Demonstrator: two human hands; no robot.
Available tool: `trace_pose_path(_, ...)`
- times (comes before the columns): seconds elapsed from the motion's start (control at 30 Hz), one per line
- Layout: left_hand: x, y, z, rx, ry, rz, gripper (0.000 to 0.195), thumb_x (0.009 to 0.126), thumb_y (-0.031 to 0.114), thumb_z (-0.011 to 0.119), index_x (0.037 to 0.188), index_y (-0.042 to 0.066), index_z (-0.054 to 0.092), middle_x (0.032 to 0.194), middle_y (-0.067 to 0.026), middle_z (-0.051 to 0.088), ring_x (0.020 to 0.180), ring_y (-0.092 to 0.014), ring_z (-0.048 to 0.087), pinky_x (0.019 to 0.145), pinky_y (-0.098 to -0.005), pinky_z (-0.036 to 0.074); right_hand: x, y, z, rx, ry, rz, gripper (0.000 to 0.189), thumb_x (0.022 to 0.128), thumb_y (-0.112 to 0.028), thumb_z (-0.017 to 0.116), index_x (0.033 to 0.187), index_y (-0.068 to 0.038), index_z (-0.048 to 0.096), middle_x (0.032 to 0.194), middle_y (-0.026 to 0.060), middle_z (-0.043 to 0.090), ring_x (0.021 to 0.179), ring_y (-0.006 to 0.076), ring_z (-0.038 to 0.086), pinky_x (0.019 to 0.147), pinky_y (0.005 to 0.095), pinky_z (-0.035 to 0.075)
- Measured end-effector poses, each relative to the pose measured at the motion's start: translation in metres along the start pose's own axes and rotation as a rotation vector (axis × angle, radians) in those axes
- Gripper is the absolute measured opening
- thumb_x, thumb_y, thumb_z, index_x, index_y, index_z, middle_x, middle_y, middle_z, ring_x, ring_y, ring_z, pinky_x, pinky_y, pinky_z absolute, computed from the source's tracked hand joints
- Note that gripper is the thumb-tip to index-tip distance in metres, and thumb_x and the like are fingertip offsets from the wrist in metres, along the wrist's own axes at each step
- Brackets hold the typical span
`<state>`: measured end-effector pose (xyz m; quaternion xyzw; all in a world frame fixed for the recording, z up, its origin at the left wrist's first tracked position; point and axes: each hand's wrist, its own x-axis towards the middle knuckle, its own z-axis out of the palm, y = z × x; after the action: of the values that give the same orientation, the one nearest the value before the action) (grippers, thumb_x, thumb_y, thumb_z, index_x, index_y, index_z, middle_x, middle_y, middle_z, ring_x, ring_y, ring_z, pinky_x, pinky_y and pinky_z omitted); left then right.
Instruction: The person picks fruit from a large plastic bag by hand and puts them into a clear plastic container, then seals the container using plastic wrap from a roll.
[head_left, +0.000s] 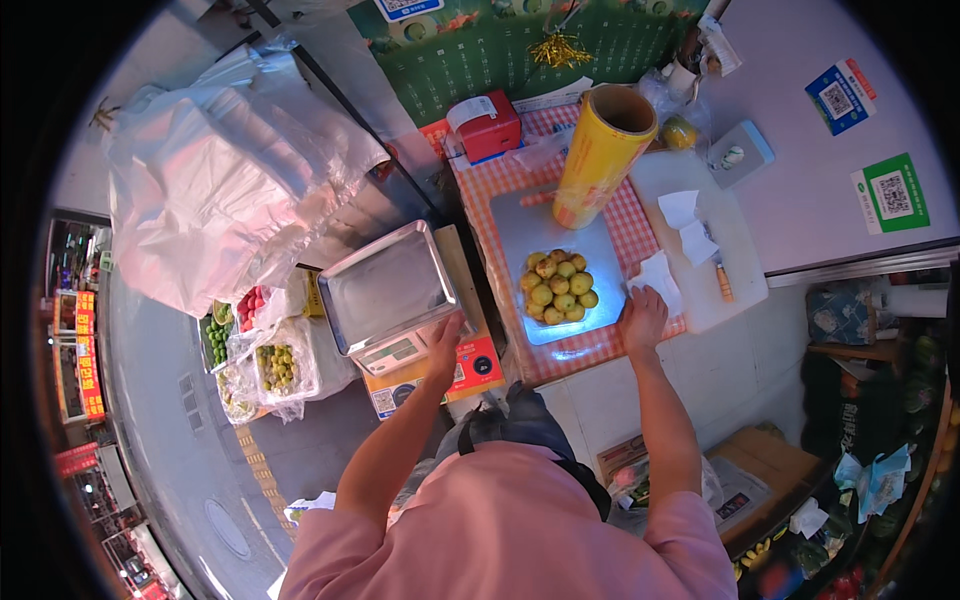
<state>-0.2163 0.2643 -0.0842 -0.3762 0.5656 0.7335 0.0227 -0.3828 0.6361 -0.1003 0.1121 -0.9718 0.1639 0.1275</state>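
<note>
My left hand is at the near right corner of a weighing scale topped by a shallow metal tray. It holds nothing that I can see. My right hand has its fingers bent over the near edge of a crumpled white tissue, gripping it at the table's right side. Left of that hand, a cluster of round yellow-green fruits sits on a shiny metal sheet. Behind them, a large yellow roll of cling film stands upright, leaning slightly.
A red-checked cloth covers the table. To the right, a white board carries paper pieces and a wooden-handled tool. A red printer stands behind. Plastic bags hang at left above packed fruit. A cardboard box lies lower right.
</note>
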Motion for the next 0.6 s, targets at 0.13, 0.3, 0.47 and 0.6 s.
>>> trace_pose_path(0.13,-0.045,-0.021,-0.069,-0.085,0.080,0.009,0.056,0.101,0.046,0.055,0.139,0.005,0.057,0.140,-0.0110,0.060,0.133,-0.021,0.053,0.107,-0.0378,0.038,0.019,-0.009,-0.021,-0.008,-0.106,0.017,0.016,0.093,-0.016,0.062,0.103,-0.005,0.069,0.115,0.0143,0.064,0.106,0.0356,0.060,0.091,0.0491,0.050)
trace_pose_path(0.3,-0.093,-0.064,-0.154,-0.170,0.279,-0.053,0.051,0.098,0.045,0.060,0.133,0.008,0.061,0.128,-0.0090,0.065,0.121,-0.019,0.058,0.098,-0.0352,0.043,0.034,-0.038,-0.035,-0.036,-0.208,0.140,0.018,0.096,-0.019,0.057,0.095,-0.004,0.069,0.111,0.0134,0.066,0.103,0.0347,0.062,0.085,0.0473,0.054)
trace_pose_path(0.47,-0.134,-0.105,-0.203,-0.207,0.416,-0.122,0.045,0.098,0.046,0.060,0.125,0.010,0.064,0.112,-0.0063,0.069,0.106,-0.017,0.063,0.087,-0.0371,0.048,0.030,-0.023,-0.029,-0.138,-0.339,0.132,0.022,0.097,-0.020,0.053,0.100,-0.004,0.068,0.110,0.0154,0.066,0.102,0.0360,0.063,0.086,0.0478,0.054)
trace_pose_path(0.6,-0.156,-0.110,-0.201,-0.239,0.531,-0.127,0.042,0.095,0.045,0.065,0.118,0.010,0.067,0.107,-0.0041,0.071,0.099,-0.015,0.064,0.081,-0.0342,0.048,0.034,-0.014,-0.020,-0.071,-0.310,0.080,0.023,0.098,-0.019,0.052,0.102,-0.002,0.068,0.111,0.0166,0.066,0.102,0.0362,0.063,0.088,0.0473,0.054)
